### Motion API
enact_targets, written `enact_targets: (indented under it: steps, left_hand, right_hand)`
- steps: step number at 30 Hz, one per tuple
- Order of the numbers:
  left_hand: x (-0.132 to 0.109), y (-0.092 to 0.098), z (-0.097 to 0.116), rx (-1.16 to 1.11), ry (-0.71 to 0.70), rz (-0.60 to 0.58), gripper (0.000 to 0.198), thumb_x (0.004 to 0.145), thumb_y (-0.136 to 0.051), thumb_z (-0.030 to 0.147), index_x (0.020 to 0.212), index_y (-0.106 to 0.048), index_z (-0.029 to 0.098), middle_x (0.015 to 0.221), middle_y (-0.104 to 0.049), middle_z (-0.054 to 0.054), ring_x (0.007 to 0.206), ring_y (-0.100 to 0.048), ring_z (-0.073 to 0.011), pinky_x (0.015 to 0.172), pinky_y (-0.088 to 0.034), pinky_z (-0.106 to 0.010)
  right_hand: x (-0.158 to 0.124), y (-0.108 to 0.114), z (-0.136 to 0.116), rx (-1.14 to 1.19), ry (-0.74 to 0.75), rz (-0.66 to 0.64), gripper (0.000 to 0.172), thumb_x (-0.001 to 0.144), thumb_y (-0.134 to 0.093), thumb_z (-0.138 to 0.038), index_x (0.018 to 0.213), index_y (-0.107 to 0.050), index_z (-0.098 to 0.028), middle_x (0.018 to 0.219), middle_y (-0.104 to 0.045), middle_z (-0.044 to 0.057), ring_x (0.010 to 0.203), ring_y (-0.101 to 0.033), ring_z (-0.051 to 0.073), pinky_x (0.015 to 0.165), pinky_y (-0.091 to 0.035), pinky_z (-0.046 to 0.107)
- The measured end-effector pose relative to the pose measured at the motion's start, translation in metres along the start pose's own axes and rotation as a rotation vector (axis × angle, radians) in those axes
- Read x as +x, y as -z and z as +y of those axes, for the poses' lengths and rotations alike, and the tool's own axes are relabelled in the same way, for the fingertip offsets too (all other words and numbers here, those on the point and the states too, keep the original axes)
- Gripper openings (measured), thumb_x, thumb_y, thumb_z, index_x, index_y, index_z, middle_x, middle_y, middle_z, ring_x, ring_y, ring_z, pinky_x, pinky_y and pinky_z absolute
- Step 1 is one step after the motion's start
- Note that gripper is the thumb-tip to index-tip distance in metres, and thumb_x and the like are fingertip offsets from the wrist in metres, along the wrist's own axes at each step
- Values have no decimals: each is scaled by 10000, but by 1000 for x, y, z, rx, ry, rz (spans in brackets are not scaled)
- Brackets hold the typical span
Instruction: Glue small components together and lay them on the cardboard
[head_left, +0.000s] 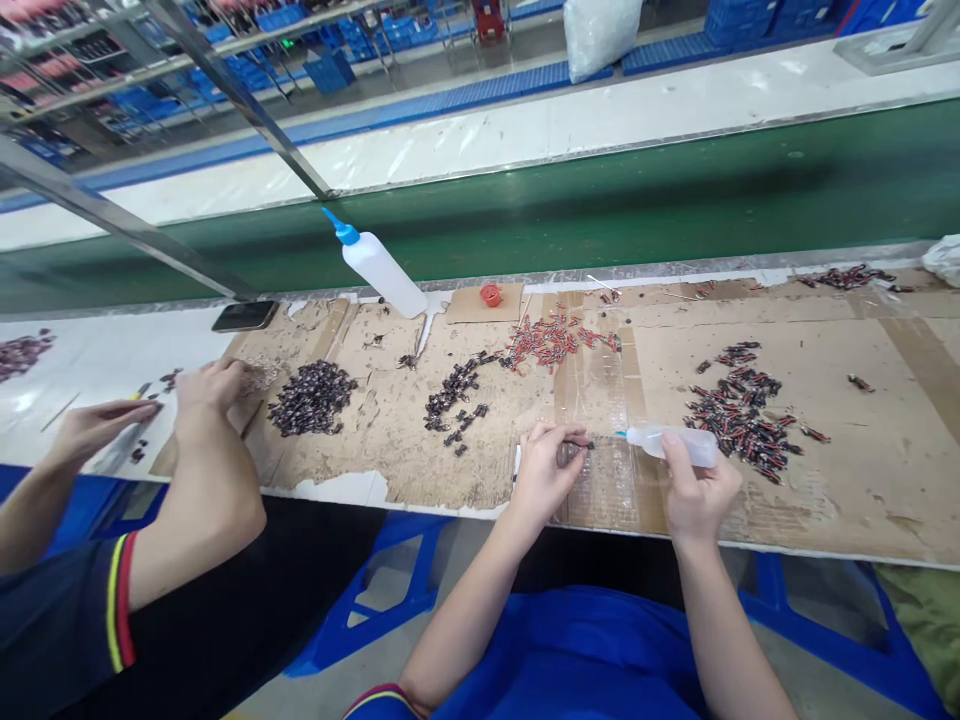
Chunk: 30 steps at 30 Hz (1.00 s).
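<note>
My right hand [697,490] is wrapped round a small translucent squeeze bottle [701,447], tipped sideways with its thin blue nozzle pointing left. Just left of that nozzle, the closed fingers of my left hand [546,462] pinch a small black part [590,445], mostly hidden by the fingertips. To the right of the bottle lies a pile of black and red parts [750,415]. Loose black parts [456,395] are scattered left of my left hand, and a heap of red parts [546,342] sits beyond it.
Cardboard [847,450] covers the bench. A larger white bottle [384,272] with a blue nozzle leans near the back, beside a red cap [491,295]. To the left, a co-worker's hands [210,385] work near a dark heap [311,398] and a phone [245,316]. A green belt [600,200] runs behind.
</note>
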<state>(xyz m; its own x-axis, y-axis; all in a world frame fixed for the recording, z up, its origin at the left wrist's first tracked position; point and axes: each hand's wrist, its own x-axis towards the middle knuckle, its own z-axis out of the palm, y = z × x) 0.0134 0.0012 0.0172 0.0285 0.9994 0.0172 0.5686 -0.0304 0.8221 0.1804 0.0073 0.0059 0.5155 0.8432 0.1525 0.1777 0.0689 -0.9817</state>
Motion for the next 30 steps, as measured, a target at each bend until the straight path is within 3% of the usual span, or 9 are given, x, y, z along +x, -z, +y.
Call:
enact_targets:
  steps: [5, 8, 10, 13, 16, 20, 27, 30]
  left_hand:
    - [22, 25, -6, 76, -167, 72, 192, 834, -650, 197, 1024, -665, 218, 1005, -724, -62, 1016, -629, -219, 939, -489, -395]
    - [58, 47, -11, 271, -215, 193, 172, 909, -559, 248, 1049, -652, 213, 1127, -691, -92, 1128, -577, -239, 1030, -427, -441]
    - [87, 53, -15, 381, -203, 229, 253, 933, -517, 273, 1147, -617, 180, 1304, -600, -143, 1296, -467, -274, 1110, -340, -479]
    - [124, 47, -20, 464, -213, 89, 397, 935, -515, 321, 1309, -523, 189, 1520, -385, -146, 1460, -248, -292, 1177, -212, -521]
    - [143, 30, -23, 505, -234, -82, 488, 943, -489, 353, 1397, -447, 178, 1575, -282, -150, 1482, -195, -277, 1203, -149, -504]
    - [133, 15, -23, 487, -283, -167, 553, 953, -447, 409, 1449, -384, 173, 1584, -249, -148, 1480, -189, -271, 1199, -191, -480]
    - [70, 7, -4, 387, -438, -390, 555, 946, -435, 488, 1459, -360, 288, 1574, -302, -75, 1483, -184, -272, 1186, -141, -564]
    - [67, 16, 6, 356, -445, -311, 473, 958, -444, 414, 1423, -399, 342, 1546, -374, -34, 1472, -236, -259, 1175, -174, -561]
  right_hand:
    - [16, 6, -3, 58, 32, 58, 403, 629, -798, -419, 901, -643, -164, 884, -724, 93, 792, -701, 252, 714, -560, 396]
    - [28, 11, -3, 15, 45, 23, 453, 570, -830, -394, 888, -585, -185, 866, -717, 83, 803, -701, 261, 742, -554, 424]
    - [34, 12, -2, -13, 44, -1, 483, 556, -836, -390, 903, -561, -197, 876, -717, 80, 833, -700, 263, 789, -544, 450]
    - [38, 11, 1, -74, 82, -24, 516, 577, -820, -407, 982, -575, -201, 944, -722, 97, 897, -693, 265, 854, -525, 479]
    - [38, 10, 3, -177, 109, -67, 528, 620, -793, -429, 1058, -600, -205, 986, -727, 99, 878, -692, 259, 851, -527, 492]
    - [38, 10, 4, -272, 149, -131, 475, 668, -753, -465, 1044, -637, -197, 1019, -719, 108, 862, -688, 260, 842, -532, 476]
    - [38, 8, 4, -317, 171, -139, 462, 702, -725, -487, 1053, -659, -195, 1018, -701, 107, 841, -675, 246, 862, -534, 475]
    - [37, 9, 4, -291, 168, -160, 461, 713, -725, -455, 1088, -649, -198, 1096, -684, 116, 865, -679, 238, 884, -534, 475]
